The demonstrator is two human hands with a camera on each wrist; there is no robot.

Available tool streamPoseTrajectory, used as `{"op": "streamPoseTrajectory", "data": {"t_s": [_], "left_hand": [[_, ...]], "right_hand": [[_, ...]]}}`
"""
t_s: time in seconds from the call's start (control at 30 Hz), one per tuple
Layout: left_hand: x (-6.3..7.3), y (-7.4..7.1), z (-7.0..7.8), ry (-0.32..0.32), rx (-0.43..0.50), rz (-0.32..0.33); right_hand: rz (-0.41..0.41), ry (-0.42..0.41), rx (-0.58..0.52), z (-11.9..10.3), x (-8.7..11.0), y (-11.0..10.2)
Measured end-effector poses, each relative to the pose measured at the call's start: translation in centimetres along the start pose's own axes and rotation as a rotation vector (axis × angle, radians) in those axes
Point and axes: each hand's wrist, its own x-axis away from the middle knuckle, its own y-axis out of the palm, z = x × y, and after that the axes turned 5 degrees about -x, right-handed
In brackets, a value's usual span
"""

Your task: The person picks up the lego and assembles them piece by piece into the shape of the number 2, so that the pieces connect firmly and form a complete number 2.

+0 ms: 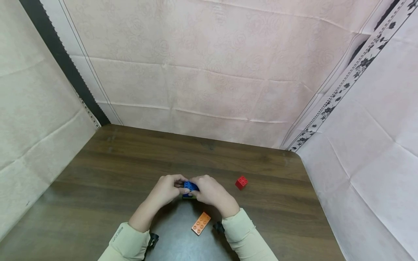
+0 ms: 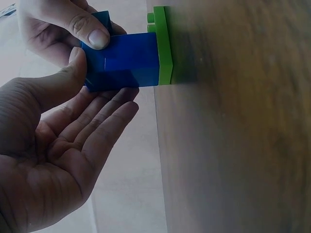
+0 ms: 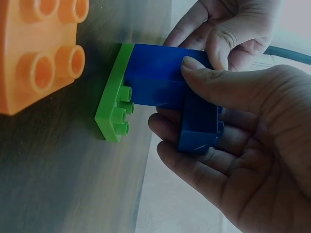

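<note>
Blue toy building bricks (image 1: 190,186) are stacked on a thin green brick plate (image 2: 165,48), with the plate at the table side of the stack. The upper blue brick (image 3: 198,121) juts out past the lower one, over bare green studs. My right hand (image 1: 212,192) grips this upper brick, its thumb on one side and fingers curled on the other. From the opposite side, my left hand (image 1: 164,190) holds the blue stack, thumb at the upper end and fingers along the far side. In the head view the hands partly hide the stack.
An orange brick (image 1: 200,223) with several studs lies on the wooden table (image 1: 130,156), nearer me, between the forearms. A small red brick (image 1: 241,182) sits to the right of my right hand. Pale cloth (image 1: 196,72) hangs along the table's back and sides.
</note>
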Motion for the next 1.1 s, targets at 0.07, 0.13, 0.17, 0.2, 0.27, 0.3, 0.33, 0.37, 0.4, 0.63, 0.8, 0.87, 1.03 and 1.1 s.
{"op": "streamPoseTrajectory", "data": {"t_s": [0.07,0.13,0.17,0.2,0.27,0.3,0.33,0.37,0.4,0.63,0.8,0.87,1.03,1.1], "left_hand": [[-0.01,0.00,-0.01,0.001,0.001,-0.002],[-0.03,0.01,-0.05,0.003,-0.003,-0.001],[-0.05,0.00,-0.07,0.004,-0.005,0.001],[-0.07,0.01,-0.09,0.005,-0.008,0.003],[-0.08,0.01,-0.12,0.007,-0.012,0.003],[-0.07,0.00,-0.10,0.007,-0.014,0.002],[-0.05,-0.02,-0.08,0.005,-0.013,0.000],[-0.04,-0.02,-0.06,0.002,-0.013,-0.001],[-0.01,-0.03,-0.03,0.000,-0.013,-0.002],[0.13,0.07,0.00,-0.005,-0.013,0.000],[0.16,0.10,-0.01,-0.008,-0.007,0.002],[0.19,0.07,-0.04,-0.006,-0.008,0.001],[0.19,0.03,-0.11,-0.002,-0.013,0.007],[0.17,0.05,-0.13,-0.008,-0.012,0.007]], "right_hand": [[0.004,-0.004,-0.002,0.08,0.01,0.07],[0.007,-0.007,-0.002,0.14,0.01,0.12],[0.008,-0.009,-0.003,0.16,0.00,0.13],[0.010,-0.010,-0.002,0.16,0.00,0.12],[0.011,-0.011,-0.002,0.15,-0.01,0.11],[0.012,-0.010,-0.002,0.14,-0.02,0.09],[0.012,-0.011,-0.001,0.14,-0.01,0.09],[0.012,-0.011,-0.001,0.14,-0.01,0.10],[0.011,-0.010,-0.002,0.15,0.00,0.11],[0.006,-0.004,0.014,0.25,0.15,0.26],[0.012,-0.002,0.010,0.23,0.31,0.32],[0.017,-0.003,0.007,0.19,0.36,0.31],[0.022,-0.008,0.001,0.17,0.43,0.32],[0.021,-0.011,-0.003,0.24,0.42,0.35]]}}
